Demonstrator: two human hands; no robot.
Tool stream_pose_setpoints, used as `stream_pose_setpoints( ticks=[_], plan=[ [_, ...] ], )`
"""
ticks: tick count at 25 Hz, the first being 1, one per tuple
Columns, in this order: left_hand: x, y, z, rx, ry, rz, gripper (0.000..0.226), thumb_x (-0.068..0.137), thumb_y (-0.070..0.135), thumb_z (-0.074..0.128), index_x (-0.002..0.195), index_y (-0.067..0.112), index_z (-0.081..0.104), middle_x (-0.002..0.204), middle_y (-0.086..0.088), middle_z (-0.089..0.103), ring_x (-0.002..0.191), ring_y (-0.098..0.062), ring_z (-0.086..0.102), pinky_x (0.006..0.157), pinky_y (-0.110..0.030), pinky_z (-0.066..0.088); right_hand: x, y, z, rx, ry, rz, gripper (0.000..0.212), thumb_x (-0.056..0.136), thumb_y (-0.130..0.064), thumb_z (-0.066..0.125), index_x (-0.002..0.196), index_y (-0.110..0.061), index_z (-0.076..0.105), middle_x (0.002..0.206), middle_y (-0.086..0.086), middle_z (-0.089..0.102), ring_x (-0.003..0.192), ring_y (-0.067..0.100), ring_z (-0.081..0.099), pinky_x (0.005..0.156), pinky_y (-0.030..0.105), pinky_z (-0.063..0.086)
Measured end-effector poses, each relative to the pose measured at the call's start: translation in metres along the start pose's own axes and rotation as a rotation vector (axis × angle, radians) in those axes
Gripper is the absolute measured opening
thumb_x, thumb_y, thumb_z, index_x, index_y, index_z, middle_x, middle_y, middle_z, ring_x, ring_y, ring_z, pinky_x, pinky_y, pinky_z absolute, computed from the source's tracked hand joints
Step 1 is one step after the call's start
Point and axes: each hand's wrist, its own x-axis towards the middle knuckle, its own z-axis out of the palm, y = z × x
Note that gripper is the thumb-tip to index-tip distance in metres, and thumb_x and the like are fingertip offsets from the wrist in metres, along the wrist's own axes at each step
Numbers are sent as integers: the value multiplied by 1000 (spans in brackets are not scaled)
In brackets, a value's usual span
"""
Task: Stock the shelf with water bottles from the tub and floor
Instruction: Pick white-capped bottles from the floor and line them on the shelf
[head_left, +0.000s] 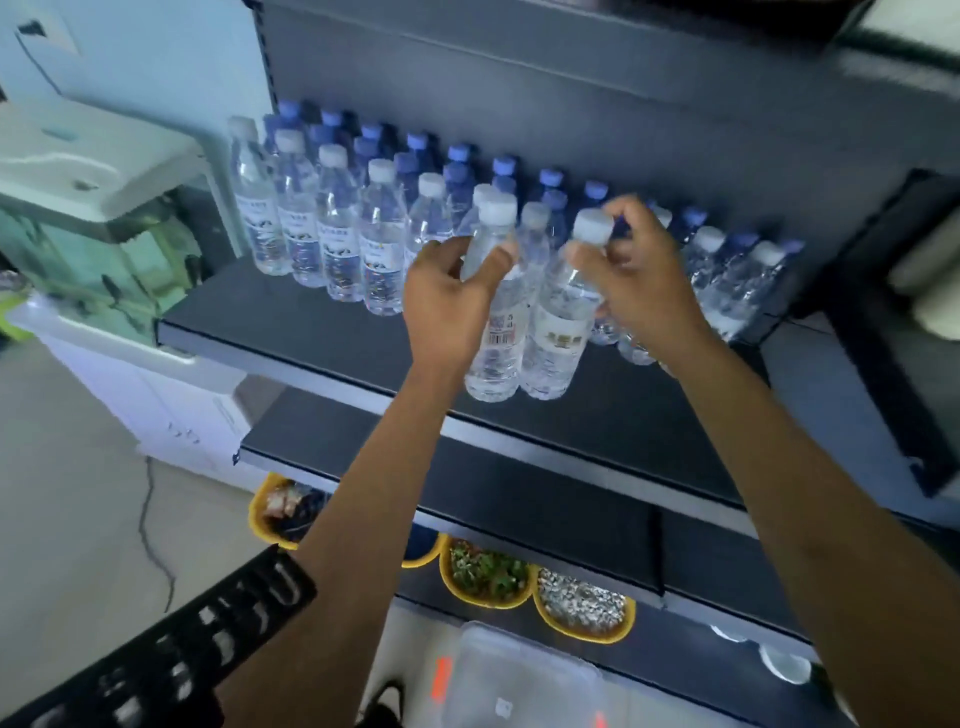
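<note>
Nearest to us, below our left forearm, sits a black slotted crate (171, 654), and between our two forearms lies a clear plastic lidded box (524, 675) on the floor. Just beyond it, under our arms, we see yellow bowls (488, 577) of green and grey loose material tucked beneath the lower shelf (519, 493), whose dark surface passes under both wrists.

Higher up, our left hand (447, 301) curls around the neck of a white-capped water bottle (496, 322), thumb on one side and fingers wrapped behind. Our right hand (639, 280) pinches the shoulder of a second bottle (561, 332) just below its cap, thumb in front and fingers bent over the top. The two bottles touch side by side and stand upright, or nearly so, at the front of the upper shelf (291, 332); we cannot tell whether their bases rest fully on it.

Behind and to the left of our hands runs a row of white-capped bottles (337, 234) slanting away, with more to the right of our right hand, partly hidden by it. Farther back, against the shelf's dark rear panel (571, 93), stand rows of blue-capped bottles (415, 150). Well to the left of our left hand we make out a blurred fish tank (98, 249).
</note>
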Motion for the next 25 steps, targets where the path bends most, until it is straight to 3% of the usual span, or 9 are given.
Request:
stream_pose_setpoints(
  ticks=[3,5,7,11,14,16,18,22,25],
  plan=[
    [3,-31,25,104,-132,-17,31,86,35,76,89,4,72,70,14,47,62,2,48,61,-18,35,-6,39,-17,-49,58,100,29,97,-26,69,118,-15,52,101,4,70,87,29,66,70,51,58],
    [3,-42,39,145,-192,-11,35,87,35,76,108,8,75,84,10,56,71,3,53,63,-14,37,-14,62,-24,-71,117,165,31,98,-21,65,125,-17,51,99,2,70,89,29,66,73,52,60],
    [6,-48,52,158,-246,0,43,85,40,74,111,6,75,93,2,58,80,-8,55,66,-14,36,-20,77,-30,-94,180,211,27,100,-18,60,124,-16,49,98,10,71,82,33,63,71,63,58],
    [9,-60,64,150,-355,-21,42,89,44,68,115,11,69,100,5,62,98,-17,58,76,-25,41,-22,86,-38,-161,200,190,29,98,-24,56,125,-19,47,101,-11,68,91,13,62,86,55,58],
    [8,-67,64,58,-387,-88,48,92,44,68,132,20,55,113,8,62,106,-13,60,86,-31,53,-19,88,-40,-321,234,257,45,94,-41,60,132,-20,50,124,5,59,105,23,63,93,50,55],
    [4,-74,64,8,-415,-89,57,83,49,74,127,27,45,109,7,62,100,-8,64,81,-33,56,-15,89,-39,-576,230,416,72,83,-67,62,134,-18,51,130,11,54,111,31,62,91,46,55],
    [-6,-88,61,64,-455,-62,70,70,47,86,119,28,39,106,8,61,93,-2,65,78,-26,56,-11,88,-38,-753,187,522,87,75,-78,63,130,-11,52,128,14,55,111,34,61,82,39,50],
    [-12,-126,52,240,-530,-57,59,70,44,87,107,22,47,100,7,67,89,-11,68,78,-43,58,-20,90,-37,-613,172,419,59,82,-46,75,122,-8,56,114,5,48,95,23,54,71,28,39],
    [-10,-138,50,173,-569,-34,46,82,34,81,111,19,50,103,9,67,95,-6,68,83,-38,59,-32,92,-38,-354,202,325,48,83,-22,72,127,-14,57,119,0,59,105,13,58,82,30,48]
  ],
)
